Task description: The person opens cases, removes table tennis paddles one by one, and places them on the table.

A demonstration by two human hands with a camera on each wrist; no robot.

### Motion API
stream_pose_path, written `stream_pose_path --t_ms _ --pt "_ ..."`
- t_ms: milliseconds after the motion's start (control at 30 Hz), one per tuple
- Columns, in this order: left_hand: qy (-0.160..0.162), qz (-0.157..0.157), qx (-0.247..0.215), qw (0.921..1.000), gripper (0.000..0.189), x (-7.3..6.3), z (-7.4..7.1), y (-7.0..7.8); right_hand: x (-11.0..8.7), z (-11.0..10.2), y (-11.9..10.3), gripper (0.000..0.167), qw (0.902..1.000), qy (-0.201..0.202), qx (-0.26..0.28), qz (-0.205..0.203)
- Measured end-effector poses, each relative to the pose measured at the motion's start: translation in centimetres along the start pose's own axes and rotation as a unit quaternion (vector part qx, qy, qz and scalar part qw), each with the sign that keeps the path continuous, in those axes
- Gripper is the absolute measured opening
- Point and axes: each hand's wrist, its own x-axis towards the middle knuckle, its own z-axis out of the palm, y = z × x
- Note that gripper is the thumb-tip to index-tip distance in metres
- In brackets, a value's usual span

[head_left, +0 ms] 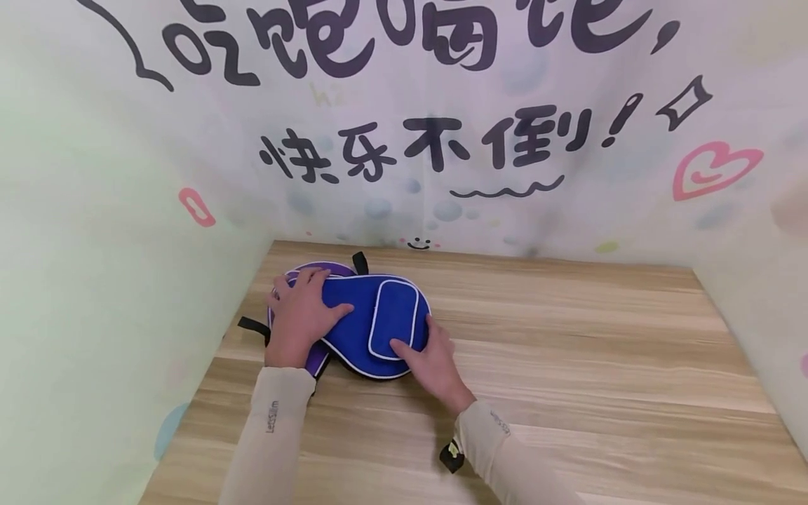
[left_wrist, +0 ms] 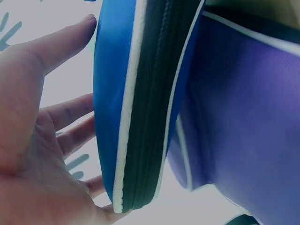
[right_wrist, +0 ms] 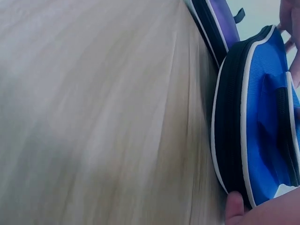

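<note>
A blue table tennis paddle case (head_left: 353, 337) with white piping and a raised zip pocket (head_left: 394, 319) lies partly over a purple paddle case (head_left: 315, 361). My left hand (head_left: 299, 315) rests across the blue case's narrow end, its thumb spread to the side. In the left wrist view its fingers (left_wrist: 77, 133) look fairly straight against the blue face. At the wide end my right hand (head_left: 435, 361) grips the rim, thumb on the pocket side. A fingertip (right_wrist: 234, 206) touches the dark zipped edge in the right wrist view. Much of the purple case is hidden.
Black straps (head_left: 360, 263) stick out beside the cases. Both cases lie at the left of a wood-grain table (head_left: 568, 365). A printed wall sheet (head_left: 416, 203) rises behind it, with pale side walls (head_left: 95, 280) at left and right.
</note>
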Motion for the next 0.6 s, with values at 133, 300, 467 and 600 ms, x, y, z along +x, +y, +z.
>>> stream_pose_path --t_ms 133,300,467,600 --pt "0.016 0.019 0.005 0.9997 0.081 -0.7 0.0 1.3 0.5 -1.3 0.0 0.097 0.9994 0.031 0.008 -0.01" --pt "0.057 0.022 0.019 0.9979 0.074 -2.7 0.8 4.1 1.5 -3.9 -0.1 0.095 0.998 0.06 0.015 -0.01" --pt "0.099 0.012 0.027 0.9946 0.067 -5.9 2.6 7.2 2.2 -7.2 0.2 0.092 0.9974 0.069 -0.013 -0.016" --pt "0.097 0.007 0.019 0.9951 0.063 -8.1 3.9 8.7 2.6 -9.5 0.5 0.095 0.995 0.062 -0.076 -0.018"
